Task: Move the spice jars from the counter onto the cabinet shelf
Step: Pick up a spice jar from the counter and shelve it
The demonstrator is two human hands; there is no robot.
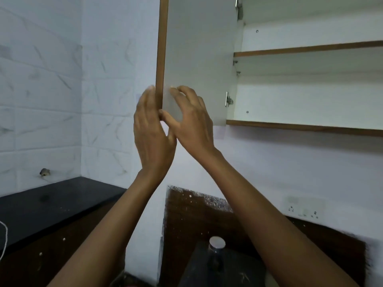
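Note:
The wall cabinet stands open, its white door (199, 48) with a brown edge swung out toward me. My left hand (152, 133) lies flat against the door's outer side at the lower corner. My right hand (190, 119) presses fingers and thumb on the door's inner face at the same corner. Neither hand holds a jar. Inside, the lower shelf (310, 126) and the upper shelf (310, 49) show nothing on them. One jar (216, 248) with a shiny silver lid stands on the dark counter (244, 274) below, between my forearms.
A black counter (51, 206) runs along the tiled wall at left. A white cord (4, 237) hangs at the far left edge. A wall socket plate (303, 208) sits at right above a dark brown backsplash (192, 212).

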